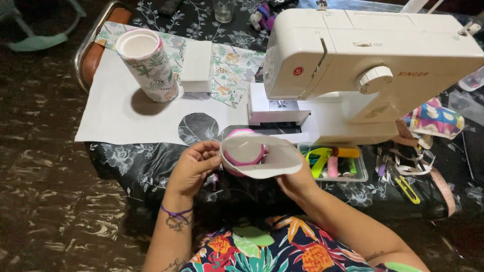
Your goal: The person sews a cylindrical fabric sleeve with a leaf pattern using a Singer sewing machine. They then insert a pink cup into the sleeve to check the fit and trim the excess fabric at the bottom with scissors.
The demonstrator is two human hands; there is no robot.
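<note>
The white sewing machine [373, 65] stands on a dark floral table [126, 161], filling its right half. Left of the machine lies a white sheet [121, 116] whose edge runs close to the table's front, bearing an upright, open, leaf-printed cylinder [146, 63]; its inside is hidden. Just in front of the machine's base sits a clear plastic box [335, 163] holding coloured thread spools and small tools. Also in front of the machine, over the table's near edge, the left hand [194, 168] pinches the rim of a curled white piece [262, 156] wrapped around a pink ring [244, 151]; the right hand [297, 181] grips it from beneath.
</note>
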